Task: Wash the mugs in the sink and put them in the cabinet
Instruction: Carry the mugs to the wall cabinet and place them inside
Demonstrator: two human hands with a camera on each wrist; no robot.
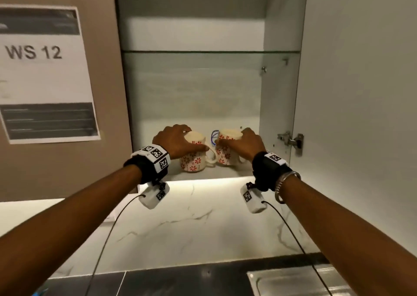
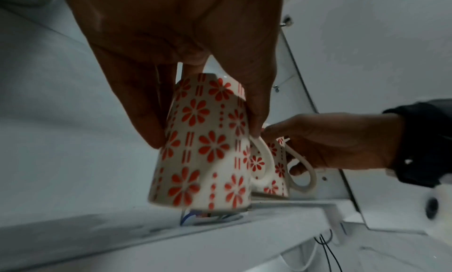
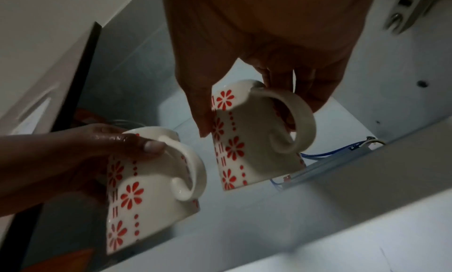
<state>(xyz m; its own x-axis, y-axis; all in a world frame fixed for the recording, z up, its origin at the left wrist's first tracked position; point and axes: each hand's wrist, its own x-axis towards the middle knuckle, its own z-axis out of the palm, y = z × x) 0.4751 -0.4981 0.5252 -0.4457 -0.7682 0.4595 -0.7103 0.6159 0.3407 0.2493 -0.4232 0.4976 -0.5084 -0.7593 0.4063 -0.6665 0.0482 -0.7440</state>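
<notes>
- The left hand (image 1: 174,141) grips the left floral mug (image 1: 195,158) from above, fingers (image 2: 144,119) curled down one side of its upturned base and the thumb pressed down the other side, just above the handle (image 2: 263,160).
- The left mug is upside down, rim towards the cabinet's bottom shelf (image 1: 225,171) near the shelf's front edge; in the left wrist view it tilts a little, and whether the rim touches the shelf all round cannot be told.
- The right hand (image 1: 244,143) clamps the right floral mug (image 1: 225,153) the same way, thumb (image 3: 203,112) down the wall on one side and fingers curled over the base on the far side of its handle (image 3: 296,119).
- The right mug is also inverted, on or just above the same shelf near its front edge, just beside the left mug; their walls look close but apart.
- Both forearms reach up and forward into the open cabinet (image 1: 279,70), wrists bent so the palms face down; each wrist carries a black strap with a marker-tagged band.
- A blue wire (image 1: 213,136) loops on the shelf behind the mugs.
- A glass shelf (image 1: 209,51) spans the cabinet above.
- A paper sign (image 1: 42,70) reading "WS 12" hangs on the closed door to the left.
- Below, a marble backsplash (image 1: 191,223) meets a dark counter holding a steel sink (image 1: 288,282).
</notes>
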